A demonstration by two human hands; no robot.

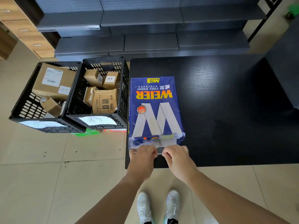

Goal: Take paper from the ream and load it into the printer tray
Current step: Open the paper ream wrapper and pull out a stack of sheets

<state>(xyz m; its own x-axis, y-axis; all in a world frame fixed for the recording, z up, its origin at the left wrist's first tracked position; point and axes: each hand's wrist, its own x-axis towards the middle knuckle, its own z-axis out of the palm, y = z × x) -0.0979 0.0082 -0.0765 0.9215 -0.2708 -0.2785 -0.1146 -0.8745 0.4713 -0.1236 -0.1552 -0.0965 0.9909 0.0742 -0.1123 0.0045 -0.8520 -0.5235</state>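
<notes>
A blue ream of copy paper [153, 109] with a large white W lies flat on the black table [226, 110], near its left front corner. The wrapper's near end is crumpled and partly torn. My left hand [142, 156] pinches the wrapper flap at the ream's near left edge. My right hand [177, 156] pinches the same flap just to the right. A thin strip of wrapper stretches between the two hands. No printer or tray is in view.
Two black plastic crates [69, 97] filled with cardboard boxes stand on the floor left of the table. Dark grey shelving [145, 38] runs along the back. A wooden drawer unit [24, 28] is at the far left. My shoes stand on tiled floor below.
</notes>
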